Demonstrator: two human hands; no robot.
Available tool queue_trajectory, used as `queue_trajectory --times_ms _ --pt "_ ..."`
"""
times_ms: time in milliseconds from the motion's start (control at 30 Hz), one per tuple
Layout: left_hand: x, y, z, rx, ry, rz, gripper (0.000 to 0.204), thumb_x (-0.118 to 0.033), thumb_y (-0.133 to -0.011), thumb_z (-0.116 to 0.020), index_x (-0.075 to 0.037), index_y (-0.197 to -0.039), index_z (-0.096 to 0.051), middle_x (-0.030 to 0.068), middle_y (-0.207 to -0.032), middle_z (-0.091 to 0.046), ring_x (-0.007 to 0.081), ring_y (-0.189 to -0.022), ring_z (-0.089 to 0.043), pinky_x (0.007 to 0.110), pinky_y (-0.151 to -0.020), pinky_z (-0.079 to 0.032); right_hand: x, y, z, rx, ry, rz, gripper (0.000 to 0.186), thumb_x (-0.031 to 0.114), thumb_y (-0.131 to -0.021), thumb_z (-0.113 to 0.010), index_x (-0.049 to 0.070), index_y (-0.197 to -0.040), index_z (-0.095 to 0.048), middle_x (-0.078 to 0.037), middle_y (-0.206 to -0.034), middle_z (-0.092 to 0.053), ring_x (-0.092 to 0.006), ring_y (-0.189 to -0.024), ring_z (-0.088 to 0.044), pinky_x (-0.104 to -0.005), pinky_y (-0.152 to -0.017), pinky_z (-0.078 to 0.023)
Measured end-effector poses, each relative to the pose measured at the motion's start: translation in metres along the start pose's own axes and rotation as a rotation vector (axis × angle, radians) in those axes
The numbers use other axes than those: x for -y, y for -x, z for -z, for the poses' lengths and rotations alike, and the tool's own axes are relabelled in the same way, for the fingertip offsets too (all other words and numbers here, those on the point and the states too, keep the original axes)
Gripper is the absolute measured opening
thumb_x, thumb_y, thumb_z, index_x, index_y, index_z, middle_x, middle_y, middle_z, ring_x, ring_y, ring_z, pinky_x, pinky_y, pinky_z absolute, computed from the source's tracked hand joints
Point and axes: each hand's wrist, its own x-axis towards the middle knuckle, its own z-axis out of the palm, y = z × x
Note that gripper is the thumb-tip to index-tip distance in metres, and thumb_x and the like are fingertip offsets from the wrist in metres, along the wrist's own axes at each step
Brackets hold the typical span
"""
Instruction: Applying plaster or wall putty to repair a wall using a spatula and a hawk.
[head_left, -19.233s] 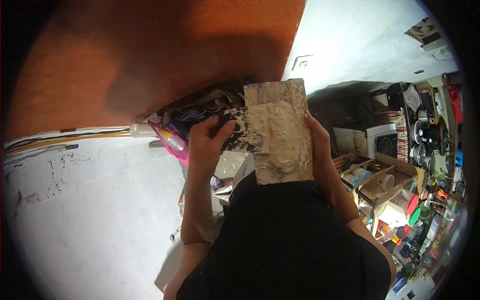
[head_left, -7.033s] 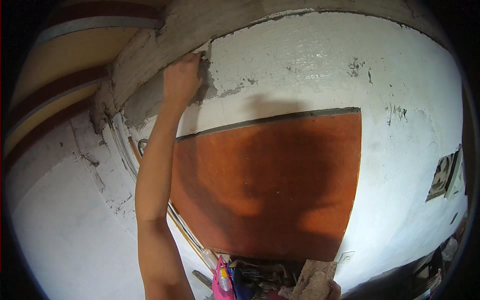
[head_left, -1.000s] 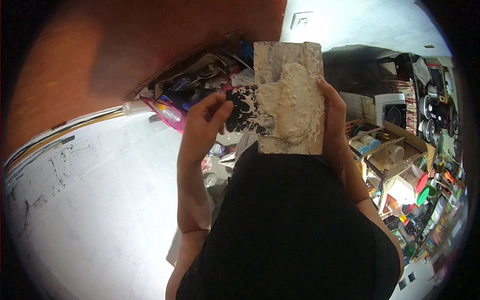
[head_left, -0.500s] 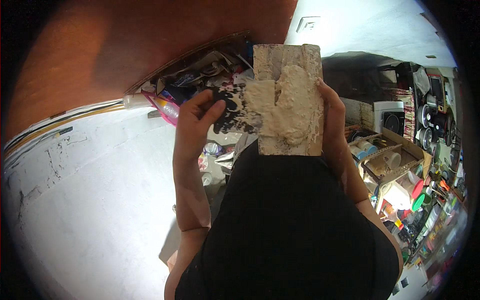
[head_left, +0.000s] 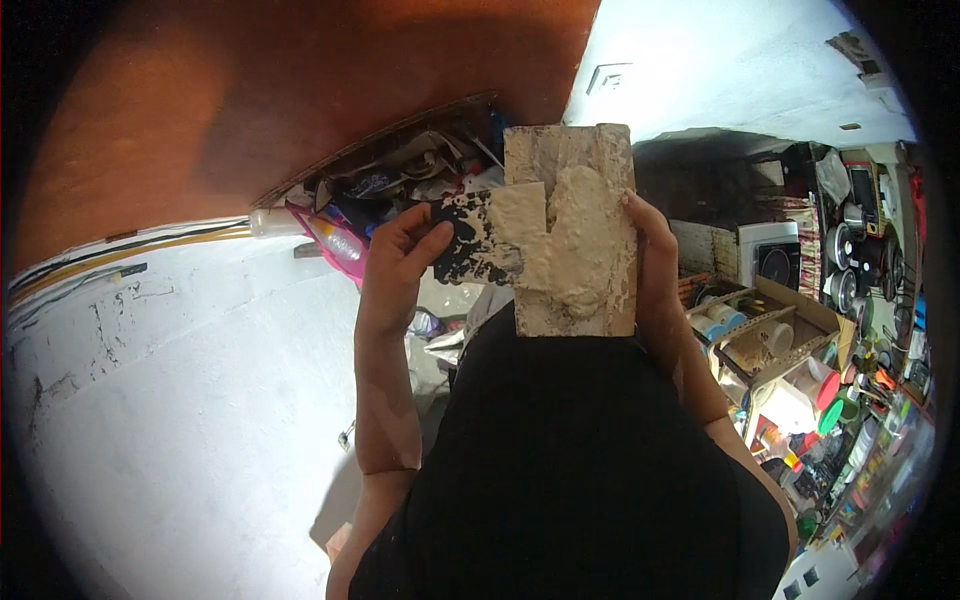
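My left hand pinches a flat black scraper between thumb and fingers. Patches of beige paste smear the scraper, and its far end lies against the paste on the board. A rectangular board is held up in front of my chest by my right hand, which grips its right edge; most of those fingers are hidden behind it. A thick, lumpy mound of beige putty covers the board's middle, with thinner dried-looking coating near its top.
At the left is a white wall with cables along it. A brown surface spans the top left. Bags and clutter lie beyond the board. To the right stand a box of containers, a white appliance and cookware.
The board, scraper and both hands sit lower in the view, with the board shifted slightly left. Both hands keep their holds, and the scraper still meets the putty.
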Motion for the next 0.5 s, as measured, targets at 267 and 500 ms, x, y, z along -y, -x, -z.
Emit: queue_trajectory --times_ms 267,500 --pt "-0.0024 0.0045 -0.0079 0.063 -0.123 -0.05 0.013 -0.011 -0.094 -0.062 0.001 -0.096 -0.065 0.0006 -0.084 -0.066 0.0051 -0.079 -0.057 0.021 -0.073 -0.045 0.0085 0.0061 -0.0053 0.003 0.033 0.034 0.049 0.032 -0.095 -0.046 -0.006 -0.126 -0.051 -0.02 -0.11 -0.064 -0.0237 -0.092 -0.068 -0.0345 -0.079 -0.058" --pt "-0.0013 0.004 -0.0083 0.139 -0.166 0.011 0.017 -0.012 -0.094 -0.063 0.002 -0.101 -0.065 0.0013 -0.085 -0.067 0.0058 -0.078 -0.058 0.022 -0.073 -0.047 0.0072 0.0025 -0.0007 -0.017 0.008 0.014 0.049 0.033 -0.094 -0.047 -0.005 -0.125 -0.051 -0.019 -0.11 -0.064 -0.0246 -0.094 -0.067 -0.0356 -0.081 -0.057"
